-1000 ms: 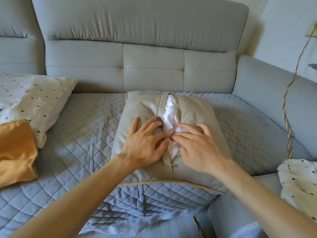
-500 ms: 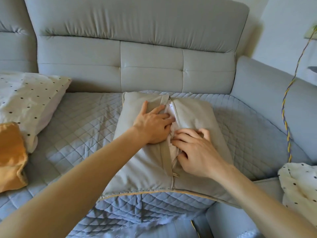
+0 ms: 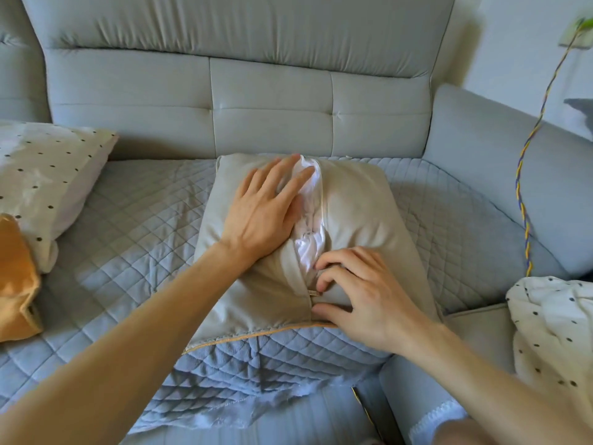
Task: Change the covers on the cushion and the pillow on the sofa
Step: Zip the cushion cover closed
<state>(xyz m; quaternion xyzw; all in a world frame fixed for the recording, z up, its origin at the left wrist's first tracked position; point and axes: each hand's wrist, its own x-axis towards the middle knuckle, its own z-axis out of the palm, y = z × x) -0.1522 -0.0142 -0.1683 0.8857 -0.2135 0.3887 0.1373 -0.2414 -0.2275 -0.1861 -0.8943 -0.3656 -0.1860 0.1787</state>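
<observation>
Beige cushion [image 3: 359, 213] lies flat mid-seat on the quilted sofa [image 3: 134, 226], zip gaping w/ the white insert [image 3: 309, 242] bulging out. The left hand [image 3: 263, 213] is spread flat, fingers straight, pressing the cushion's upper left right at the opening's edge. The right hand [image 3: 362, 303] sits at the near end, fingers curled by the zip pull [image 3: 315, 293], thumb just below it; can't tell if it's actually pinching.

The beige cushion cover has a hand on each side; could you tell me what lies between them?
In the head view, the white inner cushion bulges through the open zip between the left hand and right hand.
</observation>
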